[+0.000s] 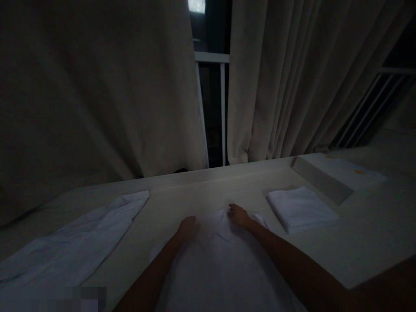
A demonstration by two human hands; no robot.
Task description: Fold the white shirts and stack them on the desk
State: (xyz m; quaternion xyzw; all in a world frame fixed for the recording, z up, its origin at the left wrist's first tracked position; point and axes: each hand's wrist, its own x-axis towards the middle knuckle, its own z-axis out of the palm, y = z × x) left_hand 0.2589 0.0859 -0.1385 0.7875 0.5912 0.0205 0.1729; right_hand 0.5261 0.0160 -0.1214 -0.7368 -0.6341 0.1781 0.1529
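Left hand (187, 227): fingers together, pressing flat on the far edge of the white cloth (224, 260), likely to keep it smooth.
Right hand (238, 214): fingers curled on the same edge.
Folded towel (300, 209): on the counter (208, 190), right of the fingers.
Long cloth (78, 238): left, apart.

White cloth (224, 264) running off the bottom edge, near end unseen. Spread garment (74, 242) leaving the left edge, lower corner blurred out. Fingertips of left hand (188, 227) and right hand (238, 215) sinking into dark folds, grip indiscernible. Both forearms cropping at bottom.
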